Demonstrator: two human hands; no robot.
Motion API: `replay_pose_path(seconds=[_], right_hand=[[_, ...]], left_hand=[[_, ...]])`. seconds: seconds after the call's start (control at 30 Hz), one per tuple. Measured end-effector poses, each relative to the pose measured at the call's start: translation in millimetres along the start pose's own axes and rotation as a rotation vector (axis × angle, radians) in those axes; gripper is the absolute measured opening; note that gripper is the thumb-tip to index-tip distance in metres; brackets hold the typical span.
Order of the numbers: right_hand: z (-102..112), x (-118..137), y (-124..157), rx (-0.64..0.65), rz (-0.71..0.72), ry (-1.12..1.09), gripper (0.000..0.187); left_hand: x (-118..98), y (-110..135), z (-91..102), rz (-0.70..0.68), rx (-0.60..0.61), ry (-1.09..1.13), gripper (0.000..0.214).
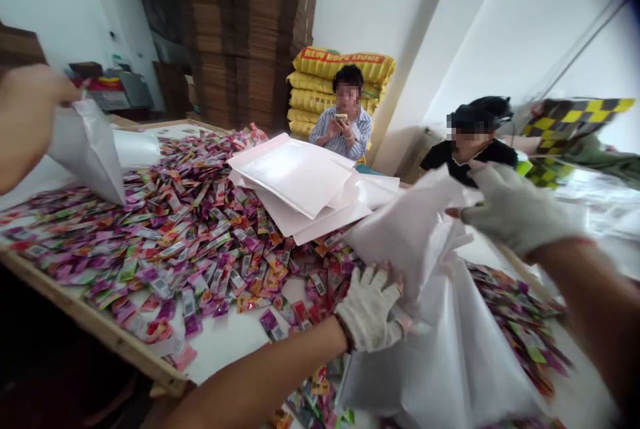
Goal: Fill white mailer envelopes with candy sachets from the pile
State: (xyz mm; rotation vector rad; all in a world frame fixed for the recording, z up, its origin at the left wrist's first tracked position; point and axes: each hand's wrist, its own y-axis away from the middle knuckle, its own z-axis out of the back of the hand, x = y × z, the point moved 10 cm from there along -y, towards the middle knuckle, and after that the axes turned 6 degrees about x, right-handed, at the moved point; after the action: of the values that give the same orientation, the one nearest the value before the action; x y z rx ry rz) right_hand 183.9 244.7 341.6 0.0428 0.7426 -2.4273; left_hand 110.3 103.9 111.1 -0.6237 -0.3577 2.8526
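Note:
My right hand, in a pale fingerless glove, pinches the upper edge of a puffy white mailer bag. Lower down, my gloved left hand has its fingers spread against the bag's lower left side. Beneath that bag stand more full white mailer bags, partly hidden by my left hand and the upper bag. Small colourful snack packets lie in a wide heap to the left of my hands. Flat white padded mailers rest on the heap, beyond my left hand.
At far left, another person's hand holds a white bag. Two people sit across the table: one in a striped shirt with a phone, one in black. A wooden rim edges the table. Yellow sacks and stacked cardboard stand behind.

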Motion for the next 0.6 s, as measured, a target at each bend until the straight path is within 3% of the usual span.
replay_pose_path(seconds=[0.07, 0.13, 0.23, 0.3, 0.37, 0.43, 0.53, 0.6], right_hand=[[-34, 17, 49, -0.056, -0.052, 0.004, 0.077], [-101, 45, 101, 0.033, -0.032, 0.026, 0.063], [-219, 64, 159, 0.279, -0.045, -0.017, 0.052], [-263, 52, 172, 0.251, -0.118, -0.029, 0.06], [-290, 36, 167, 0.215, -0.126, -0.055, 0.065], [-304, 21, 153, 0.207, -0.115, -0.071, 0.068], [-313, 6, 136, 0.241, -0.113, -0.054, 0.071], [-313, 3, 133, 0.263, -0.124, -0.028, 0.071]], left_hand=[[6, -21, -37.6, -0.015, 0.071, -0.005, 0.076], [13, -32, -60.0, -0.059, 0.084, -0.011, 0.08], [20, -30, -68.0, -0.189, 0.101, -0.065, 0.072], [23, -20, -58.1, -0.31, 0.152, -0.122, 0.048], [32, -11, -26.4, -0.383, 0.119, -0.2, 0.034], [57, -13, 26.6, -0.315, -0.035, -0.322, 0.039], [119, -24, 112.4, 0.028, -0.223, -0.473, 0.057], [152, -25, 156.3, 0.184, -0.265, -0.436, 0.041]])
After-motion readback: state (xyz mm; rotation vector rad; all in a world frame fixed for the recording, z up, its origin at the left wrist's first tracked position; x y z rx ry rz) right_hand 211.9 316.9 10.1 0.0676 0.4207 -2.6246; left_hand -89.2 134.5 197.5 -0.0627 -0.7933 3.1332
